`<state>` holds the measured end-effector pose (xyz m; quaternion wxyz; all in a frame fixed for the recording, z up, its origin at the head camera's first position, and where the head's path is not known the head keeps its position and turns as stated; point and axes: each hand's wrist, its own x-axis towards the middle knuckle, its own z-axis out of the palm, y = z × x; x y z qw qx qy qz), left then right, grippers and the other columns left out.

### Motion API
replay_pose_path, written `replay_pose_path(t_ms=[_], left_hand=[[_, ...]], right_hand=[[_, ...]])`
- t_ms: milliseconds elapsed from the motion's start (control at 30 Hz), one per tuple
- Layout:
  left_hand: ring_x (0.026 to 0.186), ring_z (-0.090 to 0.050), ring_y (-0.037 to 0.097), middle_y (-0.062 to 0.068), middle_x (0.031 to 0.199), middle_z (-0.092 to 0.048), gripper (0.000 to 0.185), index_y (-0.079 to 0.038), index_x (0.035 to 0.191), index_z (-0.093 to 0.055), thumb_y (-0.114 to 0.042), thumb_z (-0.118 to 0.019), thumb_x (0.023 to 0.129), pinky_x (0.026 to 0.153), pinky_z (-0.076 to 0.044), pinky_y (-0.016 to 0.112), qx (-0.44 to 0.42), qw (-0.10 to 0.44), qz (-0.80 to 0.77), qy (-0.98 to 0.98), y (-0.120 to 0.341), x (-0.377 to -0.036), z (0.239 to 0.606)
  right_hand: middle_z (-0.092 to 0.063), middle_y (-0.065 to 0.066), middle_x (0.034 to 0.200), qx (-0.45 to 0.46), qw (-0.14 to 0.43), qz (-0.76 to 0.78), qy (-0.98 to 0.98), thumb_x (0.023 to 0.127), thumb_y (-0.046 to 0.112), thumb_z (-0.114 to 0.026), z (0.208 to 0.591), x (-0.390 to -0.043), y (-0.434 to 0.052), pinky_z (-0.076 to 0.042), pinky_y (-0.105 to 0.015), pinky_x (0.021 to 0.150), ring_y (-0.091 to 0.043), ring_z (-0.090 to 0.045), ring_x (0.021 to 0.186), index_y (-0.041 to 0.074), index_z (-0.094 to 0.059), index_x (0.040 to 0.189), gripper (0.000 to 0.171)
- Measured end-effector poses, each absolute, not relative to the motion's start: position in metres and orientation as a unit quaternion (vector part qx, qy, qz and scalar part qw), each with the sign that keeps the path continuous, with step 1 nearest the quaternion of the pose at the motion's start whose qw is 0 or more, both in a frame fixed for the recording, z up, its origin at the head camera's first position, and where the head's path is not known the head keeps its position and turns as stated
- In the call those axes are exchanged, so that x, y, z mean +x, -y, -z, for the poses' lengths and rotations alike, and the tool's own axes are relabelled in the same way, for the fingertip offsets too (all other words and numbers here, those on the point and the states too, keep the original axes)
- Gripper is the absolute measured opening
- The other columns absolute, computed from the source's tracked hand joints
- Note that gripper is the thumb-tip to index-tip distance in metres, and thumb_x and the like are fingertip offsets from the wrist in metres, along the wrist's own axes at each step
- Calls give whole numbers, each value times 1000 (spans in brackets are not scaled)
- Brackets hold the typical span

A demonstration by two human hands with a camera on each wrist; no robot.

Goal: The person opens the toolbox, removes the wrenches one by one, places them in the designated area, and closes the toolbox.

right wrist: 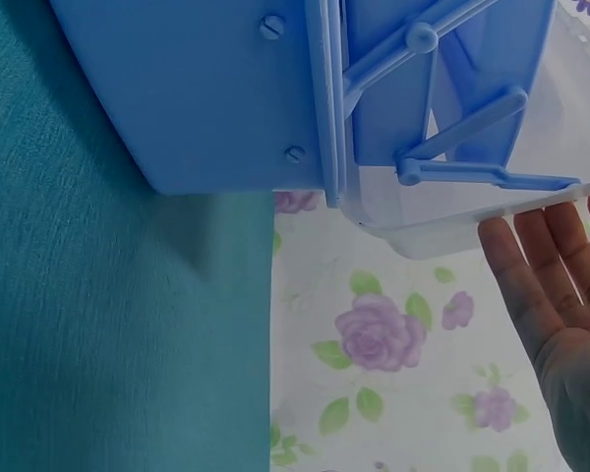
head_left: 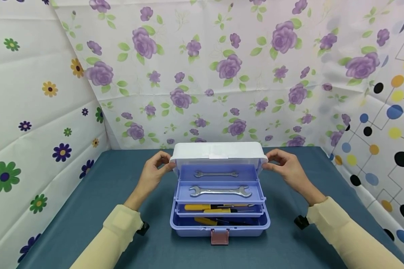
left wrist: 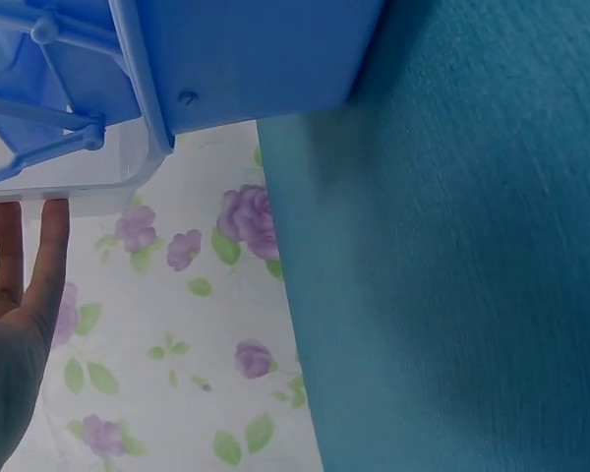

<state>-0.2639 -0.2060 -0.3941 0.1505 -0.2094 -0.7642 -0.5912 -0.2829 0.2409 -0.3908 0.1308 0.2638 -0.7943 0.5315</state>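
A blue-purple toolbox (head_left: 185, 232) stands on the table, its whitish translucent lid (head_left: 219, 150) raised and its trays stepped out. My left hand (head_left: 155, 166) holds the lid's left edge between thumb and fingers. At the right edge, my right hand (head_left: 286, 164) grips the lid in the same way. In the right wrist view, fingertips touch the lid's rim (right wrist: 442, 236) beside the hinged tray arms (right wrist: 462, 128). A small wrench (head_left: 216, 174) lies in the top tray, with a larger wrench (head_left: 220, 191) below it. Yellow-handled tools (head_left: 197, 207) lie in the lower levels, partly hidden.
The toolbox stands on a blue-green tabletop (head_left: 97, 209). A brownish latch (head_left: 219, 237) hangs down at the box's front. Floral sheeting (head_left: 205, 74) rises behind the table, with patterned sheets at both sides.
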Motion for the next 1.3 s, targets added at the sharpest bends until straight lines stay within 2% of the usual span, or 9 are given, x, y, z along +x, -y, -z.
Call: replay_pose_path(t_ms=[200,433,800,1067,1300], left_hand=[[89,-66,13,5,95,-64,14,5,108,-58,-6,-66,102,80,-61,28,-204,149,608,753,204,-270,397],[84,-67,13,12,94,-66,14,6,109,-59,-5,-65,103,79,-62,31,-188,141,626,744,203,-274,395],[88,-69,13,9,102,-64,19,8,112,-60,-10,-63,105,81,-63,38,-165,128,648,733,201,-283,395],[88,-66,13,10,106,-61,26,7,117,-60,-16,-62,107,79,-63,32,-141,123,643,743,197,-291,392],[94,-67,13,11,111,-61,27,7,119,-58,-16,-62,106,79,-63,32,-133,112,657,734,198,-295,393]], right_hand=[[-71,-4,100,243,127,-536,799,98,11,-74,390,-284,-238,-56,-23,82,-20,-69,89,1,-69,111,16],[-72,-3,100,229,108,-558,790,100,12,-72,387,-288,-234,-60,-25,82,-16,-71,88,-3,-67,114,21],[-70,-3,98,229,96,-600,761,102,10,-69,388,-300,-233,-62,-29,77,-16,-70,86,-10,-65,114,24],[-69,-3,96,216,76,-631,741,103,11,-67,387,-313,-231,-63,-33,76,-16,-68,86,-10,-63,112,23],[-70,-1,99,216,55,-635,740,104,12,-67,388,-321,-231,-63,-35,76,-15,-69,89,-8,-64,115,23]])
